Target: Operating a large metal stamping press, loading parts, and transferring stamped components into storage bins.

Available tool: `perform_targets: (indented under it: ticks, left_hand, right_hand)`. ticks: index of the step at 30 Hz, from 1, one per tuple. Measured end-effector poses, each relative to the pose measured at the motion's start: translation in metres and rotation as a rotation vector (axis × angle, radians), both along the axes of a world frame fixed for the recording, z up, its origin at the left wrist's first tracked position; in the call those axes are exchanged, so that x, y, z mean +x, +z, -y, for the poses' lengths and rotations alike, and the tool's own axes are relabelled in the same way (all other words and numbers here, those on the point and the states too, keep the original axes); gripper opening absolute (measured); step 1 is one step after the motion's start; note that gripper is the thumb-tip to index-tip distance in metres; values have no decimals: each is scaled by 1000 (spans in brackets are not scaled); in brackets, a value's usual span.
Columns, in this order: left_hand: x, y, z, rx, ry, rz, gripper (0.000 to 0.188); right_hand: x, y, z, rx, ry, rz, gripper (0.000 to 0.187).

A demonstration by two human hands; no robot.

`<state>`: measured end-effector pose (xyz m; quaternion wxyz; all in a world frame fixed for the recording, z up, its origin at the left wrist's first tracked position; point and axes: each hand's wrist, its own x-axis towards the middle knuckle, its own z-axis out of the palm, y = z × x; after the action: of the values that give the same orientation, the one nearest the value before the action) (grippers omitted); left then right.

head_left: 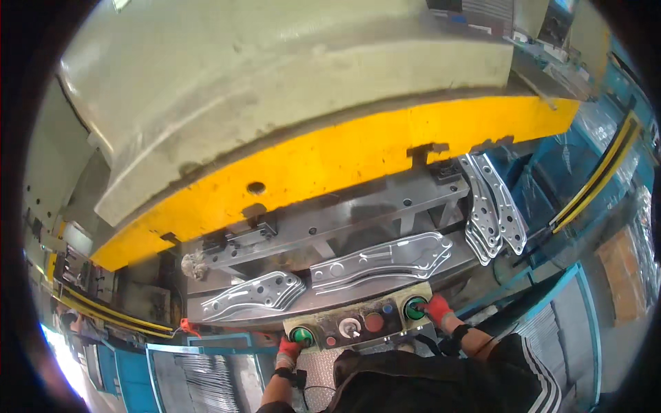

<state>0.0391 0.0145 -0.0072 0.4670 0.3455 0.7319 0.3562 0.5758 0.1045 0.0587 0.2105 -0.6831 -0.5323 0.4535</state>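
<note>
Yellow-fronted press (344, 162) | scuffed beige panel (359, 310) — green buttons (416, 308) | gloved fingers (437, 309) — curled, hold unclear

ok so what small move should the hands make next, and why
Probably press the left green button and right green button together, if they aren't already down: the left hand and right hand are each at one, both clear of the yellow bar.
</note>
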Motion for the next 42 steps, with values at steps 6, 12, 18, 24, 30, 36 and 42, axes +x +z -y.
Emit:
perform_targets:
  ticks: [6,12,18,24,30,36,42]
  left_hand:
    - [14,-6,-28,-109,9,2,70]
    - [-19,-49,12,97,-88,-114,72]
    - [38,38,-28,-57,-112,-33,70]
    - [-41,-8,37,150,-240,-556,112]
    - [121,195,-43,330,-537,-923,91]
    - [210,246,-61,608,-973,-647,86]
    - [292,296,-98,576,-1032,-225,109]
  right_hand:
    - [23,-38,-5,-34,7,173,39]
    - [0,101,-25,-55,461,563,51]
    - [-16,188,-86,829,723,747,78]
    - [-95,157,-163,662,1156,865,97]
    - [-64,156,-138,688,993,950,88]
    - [-49,213,-74,841,647,618,75]
    - [-43,276,-86,834,172,89,72]
